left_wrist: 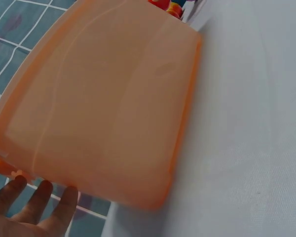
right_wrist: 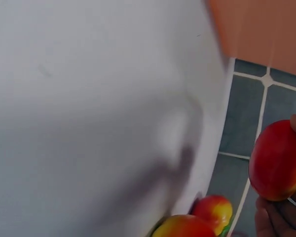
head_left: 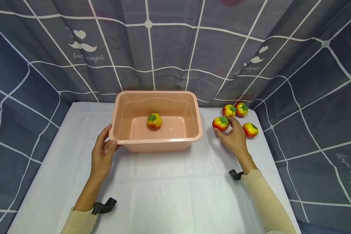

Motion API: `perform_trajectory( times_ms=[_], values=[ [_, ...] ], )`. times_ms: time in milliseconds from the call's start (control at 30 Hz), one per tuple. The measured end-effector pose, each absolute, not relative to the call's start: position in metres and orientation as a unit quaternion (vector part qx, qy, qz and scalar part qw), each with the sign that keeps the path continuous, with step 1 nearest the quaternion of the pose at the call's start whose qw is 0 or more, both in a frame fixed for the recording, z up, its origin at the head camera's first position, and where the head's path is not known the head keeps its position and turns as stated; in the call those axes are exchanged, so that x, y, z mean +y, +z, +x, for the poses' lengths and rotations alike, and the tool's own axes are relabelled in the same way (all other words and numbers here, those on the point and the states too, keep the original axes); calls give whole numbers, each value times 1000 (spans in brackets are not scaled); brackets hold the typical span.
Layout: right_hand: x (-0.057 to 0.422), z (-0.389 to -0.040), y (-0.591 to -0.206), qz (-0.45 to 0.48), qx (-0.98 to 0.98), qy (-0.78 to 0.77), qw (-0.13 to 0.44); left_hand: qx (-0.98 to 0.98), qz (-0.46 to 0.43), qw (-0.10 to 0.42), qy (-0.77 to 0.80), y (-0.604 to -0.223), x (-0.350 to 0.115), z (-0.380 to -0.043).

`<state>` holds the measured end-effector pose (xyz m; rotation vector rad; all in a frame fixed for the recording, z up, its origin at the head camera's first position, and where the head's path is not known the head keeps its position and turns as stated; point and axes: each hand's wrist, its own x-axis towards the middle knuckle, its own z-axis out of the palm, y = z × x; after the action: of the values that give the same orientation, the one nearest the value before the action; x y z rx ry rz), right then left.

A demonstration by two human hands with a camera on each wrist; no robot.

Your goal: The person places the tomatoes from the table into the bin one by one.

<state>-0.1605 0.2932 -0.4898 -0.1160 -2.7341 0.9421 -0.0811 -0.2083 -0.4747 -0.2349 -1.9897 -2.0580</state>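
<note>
The person is wearing long, plain sleeves of a pale cream-yellow. Behind the left fingers (head_left: 103, 132), beyond the wrist, the left sleeve (head_left: 79, 222) is showing just a short, softly creased stretch. Behind the right fingers (head_left: 235, 123), the right sleeve (head_left: 267, 203) is showing a longer, smoother length. At each cuff, on the thumb side of the fingers, a small, dark, angular fitting is jutting out: the left fitting (head_left: 104, 206) is looking black and elbowed, the right fitting (head_left: 236, 175) black and stubbier.
</note>
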Motion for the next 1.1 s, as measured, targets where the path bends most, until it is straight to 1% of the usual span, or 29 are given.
perform_trajectory(
  times_ms=[267, 633, 933, 1100],
  values=[
    [282, -158, -474, -34, -912, 377, 155, -693, -76, 131, -705, -475, -211, -82],
    [266, -153, -445, -28, -894, 406, 190, -692, -72, 123, -707, -474, -207, -84],
    [247, -154, -426, 10, -890, 404, 213, -697, -66, 125, -703, -473, -208, -81],
    [237, -157, -414, 29, -889, 404, 215, -705, -61, 127, -695, -473, -208, -80]
  ],
)
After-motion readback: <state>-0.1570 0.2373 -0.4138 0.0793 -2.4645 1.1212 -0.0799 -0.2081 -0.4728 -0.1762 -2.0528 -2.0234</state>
